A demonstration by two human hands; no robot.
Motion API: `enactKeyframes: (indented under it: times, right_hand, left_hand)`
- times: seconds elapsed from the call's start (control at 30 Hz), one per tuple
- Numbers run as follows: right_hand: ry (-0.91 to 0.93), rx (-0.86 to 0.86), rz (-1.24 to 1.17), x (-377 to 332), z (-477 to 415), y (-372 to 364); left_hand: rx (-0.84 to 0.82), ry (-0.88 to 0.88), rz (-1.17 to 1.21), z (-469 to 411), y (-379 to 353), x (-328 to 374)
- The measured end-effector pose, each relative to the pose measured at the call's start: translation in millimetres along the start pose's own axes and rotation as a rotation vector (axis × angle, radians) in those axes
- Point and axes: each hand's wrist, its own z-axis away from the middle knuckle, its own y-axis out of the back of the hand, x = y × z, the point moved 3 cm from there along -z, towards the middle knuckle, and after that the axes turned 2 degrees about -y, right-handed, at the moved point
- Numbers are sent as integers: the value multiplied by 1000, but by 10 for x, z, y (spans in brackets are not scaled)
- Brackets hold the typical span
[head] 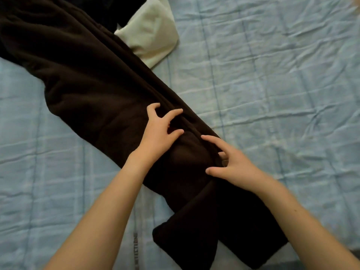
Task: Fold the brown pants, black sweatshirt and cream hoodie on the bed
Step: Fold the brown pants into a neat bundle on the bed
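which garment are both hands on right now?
The brown pants, stretched diagonally across the bed. Left hand and right hand rest on them. The cream hoodie lies untouched at the far end.

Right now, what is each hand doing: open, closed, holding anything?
Left hand: open, fingers spread, resting on the brown pants, gripping nothing.
Right hand: open, fingers at the pants' right edge, no clear grip.

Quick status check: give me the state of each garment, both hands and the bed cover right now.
brown pants: laid out diagonally, near leg ends splayed, not yet folded up
cream hoodie: bunched, partly under the pants
black sweatshirt: barely visible at top edge, state unclear
left hand: open, fingers spread on the pants
right hand: open, on the pants' edge
bed cover: wrinkled
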Motion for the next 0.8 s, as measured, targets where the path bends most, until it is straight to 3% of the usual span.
enactKeyframes:
  times: [0.1,0.23,0.4,0.63,0.8]
  right_hand:
    - [-43,-37,-160,64,79,161]
    - [-28,47,-285,147,134,354]
    - [-13,280,-214,233,83,286]
    - [47,192,101,342,522,125]
    - [25,151,55,503,872,278]
  left_hand:
    - [6,-65,-132,-87,-23,107]
    - [117,-138,13,-265,-69,162]
    - [52,-72,27,-309,-217,35]
    - [-45,-65,126,-258,-143,-7]
    - [28,-19,149,-293,-146,102]
